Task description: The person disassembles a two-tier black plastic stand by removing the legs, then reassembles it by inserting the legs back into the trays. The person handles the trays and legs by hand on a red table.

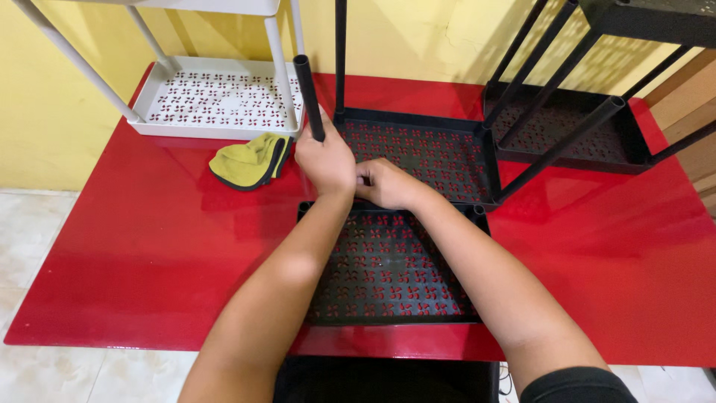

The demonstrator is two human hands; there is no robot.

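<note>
The table (149, 224) is glossy red and mirror-smooth. At its centre lies a matt black plastic tray (388, 272) with punched cut-outs; at eleven o'clock, a soft yellow cloth (250, 159) and a smooth white plastic rack (216, 101).

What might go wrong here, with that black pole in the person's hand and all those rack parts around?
1. The left hand grips the black pole at its lower end only; it stands tilted, so it may slip or jam at the near black tray.
2. The right hand sits beside the pole's foot, and its fingers could get pinched.
3. The pole's top is close to the white rack and could knock it.
</note>
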